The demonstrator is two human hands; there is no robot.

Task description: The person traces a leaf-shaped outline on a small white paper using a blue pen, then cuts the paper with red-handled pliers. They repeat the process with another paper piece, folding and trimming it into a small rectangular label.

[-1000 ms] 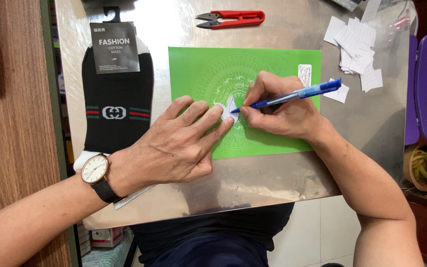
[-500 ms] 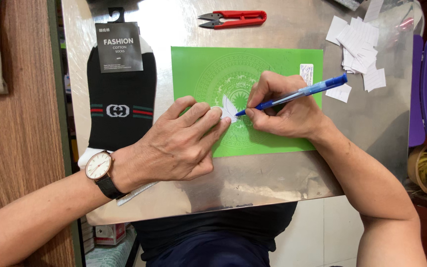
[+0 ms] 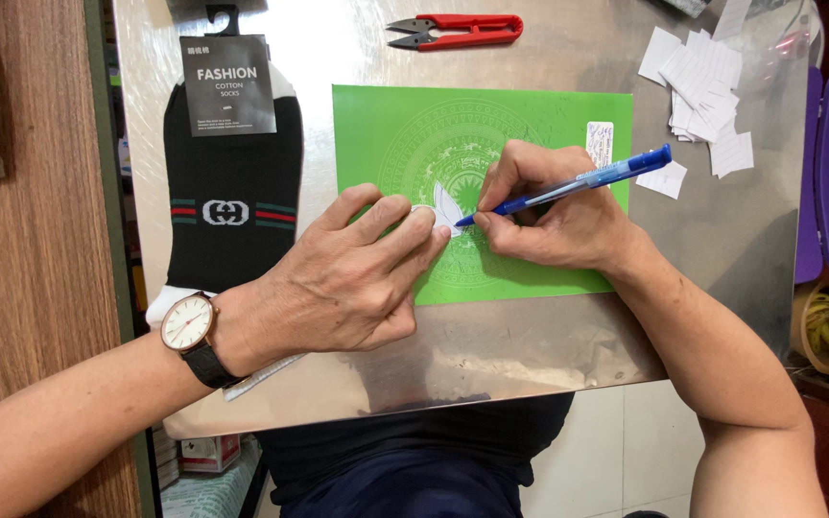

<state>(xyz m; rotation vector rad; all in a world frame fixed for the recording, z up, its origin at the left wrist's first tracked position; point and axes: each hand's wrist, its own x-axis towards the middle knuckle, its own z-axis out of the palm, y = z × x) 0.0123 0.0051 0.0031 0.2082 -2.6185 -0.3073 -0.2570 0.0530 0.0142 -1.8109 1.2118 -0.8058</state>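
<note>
We've got the shiny metal table [image 3: 491, 355] with a green mat [image 3: 530, 125] lying on it. Our left hand [image 3: 338, 278] lies flat, fingers pinning a small white paper slip [image 3: 446, 207] to the mat. Our right hand [image 3: 549, 206] is clamped on a blue pen [image 3: 578, 182], tip touching that slip.

One blue pen [image 3: 578, 182], one green sheet [image 3: 530, 125], one red snips [image 3: 458, 31], one black sock [image 3: 232, 201], one wristwatch [image 3: 189, 323].

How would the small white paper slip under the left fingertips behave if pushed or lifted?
The small white paper slip looks thin, so probably floppy and very light. On the smooth green mat it would likely slide, which may be why the left hand pins it.
</note>
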